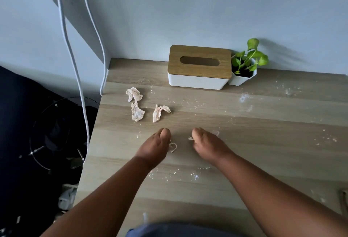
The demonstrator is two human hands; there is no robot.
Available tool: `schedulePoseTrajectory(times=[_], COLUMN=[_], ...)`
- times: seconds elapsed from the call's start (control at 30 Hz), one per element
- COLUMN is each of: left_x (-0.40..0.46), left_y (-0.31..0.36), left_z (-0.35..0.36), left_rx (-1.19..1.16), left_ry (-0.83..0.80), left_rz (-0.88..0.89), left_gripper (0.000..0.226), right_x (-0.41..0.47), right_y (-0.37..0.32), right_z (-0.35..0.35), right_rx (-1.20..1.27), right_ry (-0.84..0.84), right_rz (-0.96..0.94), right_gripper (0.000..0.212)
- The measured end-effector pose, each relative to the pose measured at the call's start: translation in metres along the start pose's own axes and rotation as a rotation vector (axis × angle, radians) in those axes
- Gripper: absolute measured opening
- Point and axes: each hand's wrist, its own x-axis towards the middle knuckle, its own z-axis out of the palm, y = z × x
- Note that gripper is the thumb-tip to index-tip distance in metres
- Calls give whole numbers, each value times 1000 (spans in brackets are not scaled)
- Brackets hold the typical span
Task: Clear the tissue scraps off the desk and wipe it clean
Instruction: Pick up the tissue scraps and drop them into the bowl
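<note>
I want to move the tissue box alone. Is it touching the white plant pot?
Touching: in the head view the plant pot sits against the right end of the tissue box, no gap visible.

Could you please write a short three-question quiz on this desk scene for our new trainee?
1. True or false: the tissue box has a tissue sticking out of its slot.
2. How many large crumpled tissue scraps lie on the desk beyond the left hand?
A. one
B. three
C. five
3. Fill in: the potted plant stands directly to the ____ of the tissue box, as the person sees it.

Key:
1. False; the slot shows no tissue.
2. B; one scrap, a second and a third.
3. right

The right hand is near a small shred.
</note>
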Motion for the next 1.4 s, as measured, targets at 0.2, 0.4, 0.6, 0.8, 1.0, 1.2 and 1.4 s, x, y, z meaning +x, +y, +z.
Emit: schedulePoseTrajectory(times=[0.2, 0.4, 0.6, 0.8, 1.0, 1.2, 1.4], left_x=[-17, -31, -41, -47, -53, -63, -70], left_y=[-18, -29, -38, -45, -52, -58, -68], left_z=[0, -11, -19, -24, -28, -22, -18], left_rx=[-26, 108, 56, -11, 39, 109, 110], left_ry=[9, 126, 163, 230, 228, 235, 213], left_rz=[-54, -87, -138, -145, -218, -216, -239], left_gripper=[24, 25, 34, 27, 35, 38, 49], right_x=[4, 5, 0, -4, -7, -9, -14], right_y=[-22, -36, -37, -38, -41, -37, -34], right_z=[15, 23, 28, 26, 23, 27, 34], right_rx=[-28, -68, -118, -89, -85, -89, -54], right_ry=[5, 98, 154, 243, 295, 292, 250], right_rz=[40, -56, -77, -54, 93, 144, 204], right_gripper=[35, 25, 43, 41, 42, 43, 55])
